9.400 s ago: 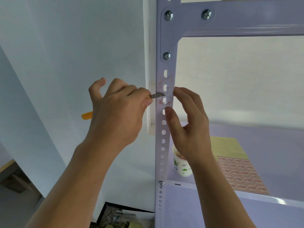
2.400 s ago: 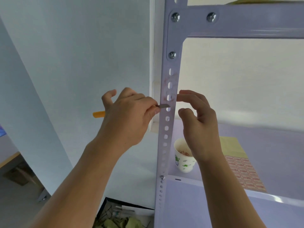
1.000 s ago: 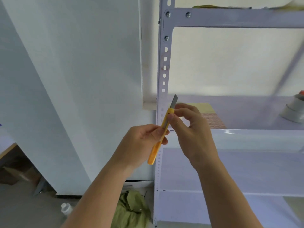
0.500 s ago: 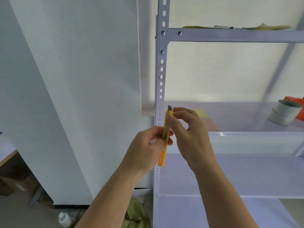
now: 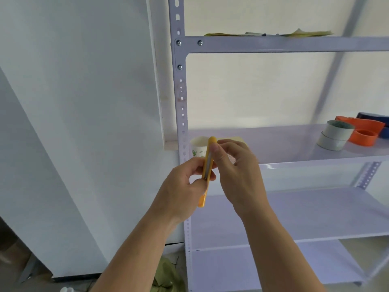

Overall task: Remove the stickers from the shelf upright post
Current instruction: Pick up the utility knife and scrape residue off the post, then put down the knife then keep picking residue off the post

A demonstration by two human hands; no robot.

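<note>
The white perforated shelf upright post [image 5: 181,106] rises at centre, with faint reddish sticker residue around its holes below the corner bracket. Both hands are lowered in front of the shelf, apart from the post. My left hand [image 5: 185,186] grips the middle of a yellow utility knife [image 5: 207,169], held upright. My right hand [image 5: 237,173] pinches the knife's upper end with thumb and fingertips. No blade shows above the yellow tip.
A paper cup [image 5: 197,149] and a yellow sheet [image 5: 233,139] sit on the middle shelf [image 5: 294,144] behind the hands. Tape rolls [image 5: 334,134] and orange items [image 5: 362,131] lie at its right. A white wall panel [image 5: 84,102] stands left; green cloth [image 5: 168,277] lies on the floor.
Both hands came down from scraping the post with the blade. In the last second the exposed blade has slid back into the knife body.
</note>
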